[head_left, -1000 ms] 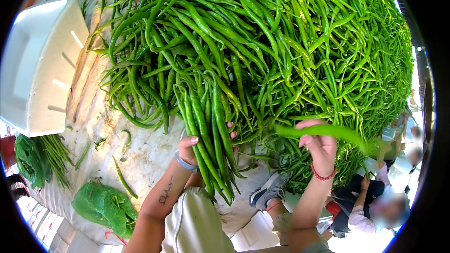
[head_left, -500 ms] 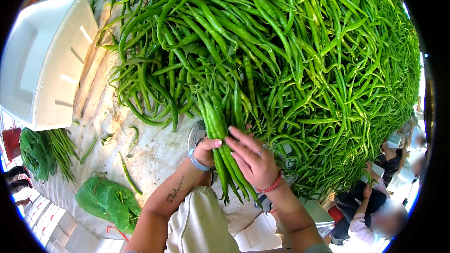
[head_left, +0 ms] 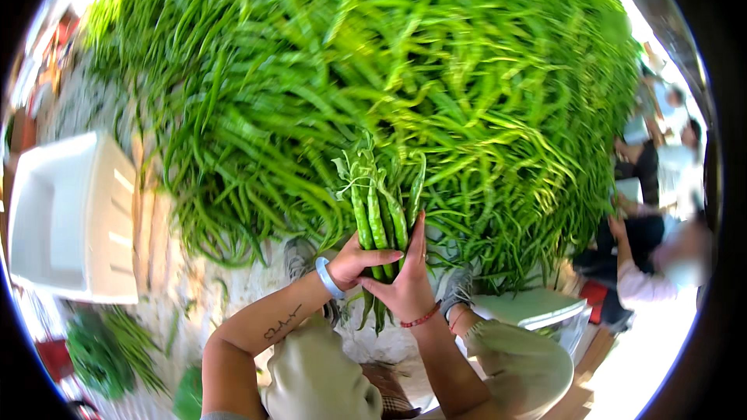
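Observation:
In front of my knees I hold a bunch of long green chili peppers [head_left: 377, 225] upright, stems and a few leaves at the top, tips hanging below my hands. My left hand [head_left: 354, 263] wraps it from the left, its thumb lying across the front. My right hand [head_left: 406, 286] clasps the bunch from the right, fingers pointing up along its side and thumb across its lower part. Some of the fingers behind the peppers are hidden. Just beyond the bunch spreads a huge heap of green chili peppers [head_left: 467, 109], blurred by motion.
A white foam box [head_left: 117, 218] stands at the left on a dirty pale sheet. Near it lie a green mesh bag [head_left: 97, 350] and loose peppers [head_left: 136, 342]. A pale container [head_left: 537, 307] is by my right leg. Other people sit along the right, one in a pale sleeve [head_left: 646, 284].
The view has swung, showing more of the heap and both my shoes. My right hand has gone from lying across the peppers with spread fingers to clasping the bunch's right side.

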Tool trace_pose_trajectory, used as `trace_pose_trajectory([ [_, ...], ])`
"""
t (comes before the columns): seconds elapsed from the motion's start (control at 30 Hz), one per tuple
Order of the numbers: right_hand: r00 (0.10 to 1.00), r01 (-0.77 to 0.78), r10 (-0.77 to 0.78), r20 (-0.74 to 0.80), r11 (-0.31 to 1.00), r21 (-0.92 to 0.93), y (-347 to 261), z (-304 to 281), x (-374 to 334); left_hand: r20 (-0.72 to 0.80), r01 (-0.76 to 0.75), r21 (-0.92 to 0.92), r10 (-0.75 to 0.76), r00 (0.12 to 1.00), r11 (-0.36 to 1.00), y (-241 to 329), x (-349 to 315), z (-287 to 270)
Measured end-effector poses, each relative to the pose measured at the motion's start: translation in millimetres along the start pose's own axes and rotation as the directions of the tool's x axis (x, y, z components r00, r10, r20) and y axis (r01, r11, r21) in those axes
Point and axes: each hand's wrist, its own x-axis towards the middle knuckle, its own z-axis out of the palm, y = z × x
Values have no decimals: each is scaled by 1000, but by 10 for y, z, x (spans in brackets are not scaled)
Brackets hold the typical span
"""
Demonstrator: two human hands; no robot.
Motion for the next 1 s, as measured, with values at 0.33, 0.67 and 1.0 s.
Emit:
trace_pose_trajectory([
  [0.33,888,323,-87,-452,817,478,-899,-1949,-714,365,-399,602,206,908,692,281,-450,2736],
  [0.67,659,693,98,-746,307,652,-898,-2977,-1931,433,-380,786,5,901,487,-651,-886,4639],
  [1.0,640,454,622,-452,169,875,710,-3678,-4137,521,-504,850,-388,760,153,-1467,-658,4740],
])
